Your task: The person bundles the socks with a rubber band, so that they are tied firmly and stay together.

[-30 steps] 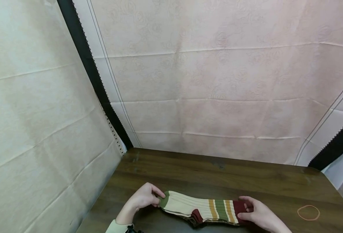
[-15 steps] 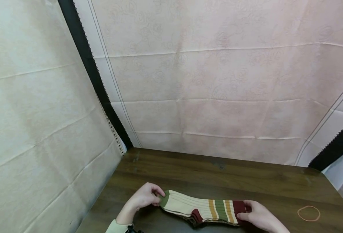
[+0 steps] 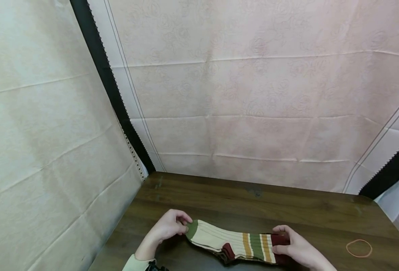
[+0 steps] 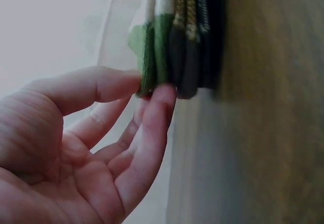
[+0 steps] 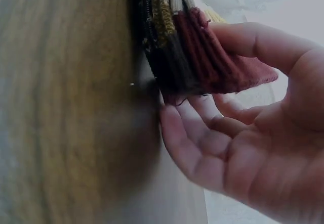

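Observation:
A stack of ribbed socks [image 3: 219,236] lies across the dark wooden table. The top one is cream with a green toe, a maroon heel, yellow and green stripes and a maroon cuff. Darker socks show beneath it in both wrist views. At the toe end, my left hand [image 3: 168,227] pinches the green toes [image 4: 147,57] between thumb and fingertips. My right hand [image 3: 300,246] holds the cuff end, its thumb on the maroon cuff [image 5: 212,57] and its other fingers curled at the stack's end. How far those fingers reach beneath the socks is hidden.
A thin orange rubber band [image 3: 359,248] lies on the table [image 3: 253,203] to the right of my right hand. Pale patterned sheets [image 3: 253,113] rise behind the table and along its left side, with dark strips at the corners.
My right hand's fingers have shifted a little on the cuff, spreading farther along it. The toe end has risen slightly with my left hand. The rubber band has stayed put.

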Demonstrator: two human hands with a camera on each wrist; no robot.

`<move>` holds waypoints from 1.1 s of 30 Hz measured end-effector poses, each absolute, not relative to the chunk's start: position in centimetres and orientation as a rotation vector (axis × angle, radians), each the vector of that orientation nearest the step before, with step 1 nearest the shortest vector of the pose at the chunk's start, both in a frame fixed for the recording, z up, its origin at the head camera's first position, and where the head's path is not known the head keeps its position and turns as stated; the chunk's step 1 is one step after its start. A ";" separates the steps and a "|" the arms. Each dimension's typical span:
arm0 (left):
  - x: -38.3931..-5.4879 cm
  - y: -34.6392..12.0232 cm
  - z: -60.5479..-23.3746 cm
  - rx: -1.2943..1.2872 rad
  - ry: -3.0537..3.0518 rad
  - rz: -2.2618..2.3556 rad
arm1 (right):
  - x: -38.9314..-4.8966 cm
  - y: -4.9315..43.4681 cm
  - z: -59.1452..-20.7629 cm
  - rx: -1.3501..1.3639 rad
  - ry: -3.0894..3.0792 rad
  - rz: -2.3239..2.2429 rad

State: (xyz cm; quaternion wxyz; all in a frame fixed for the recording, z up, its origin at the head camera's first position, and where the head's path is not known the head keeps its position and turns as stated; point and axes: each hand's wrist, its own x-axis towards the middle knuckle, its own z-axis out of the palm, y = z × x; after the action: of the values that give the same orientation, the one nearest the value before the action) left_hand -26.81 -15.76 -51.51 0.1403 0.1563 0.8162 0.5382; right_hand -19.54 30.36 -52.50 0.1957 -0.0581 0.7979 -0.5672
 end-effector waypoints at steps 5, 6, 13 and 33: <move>-26.6 -14.5 -50.3 0.533 2.597 1.505 | -20.0 30.0 -52.2 -0.033 2.173 -1.579; -26.5 -14.0 -50.0 0.558 2.644 1.508 | -20.1 30.0 -52.1 -0.011 2.157 -1.587; -23.9 -6.2 -48.1 0.899 2.749 1.526 | -20.9 29.6 -51.4 0.066 2.149 -1.663; -20.7 6.8 -51.6 0.783 2.931 0.591 | -21.4 28.6 -51.0 0.163 2.115 -1.829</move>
State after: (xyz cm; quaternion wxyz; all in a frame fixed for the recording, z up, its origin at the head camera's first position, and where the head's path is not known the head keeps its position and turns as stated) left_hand -20.72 6.84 -51.57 0.0251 0.2532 0.9480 0.1911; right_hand -21.43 28.64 -50.97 0.1695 0.0573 0.7440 -0.6437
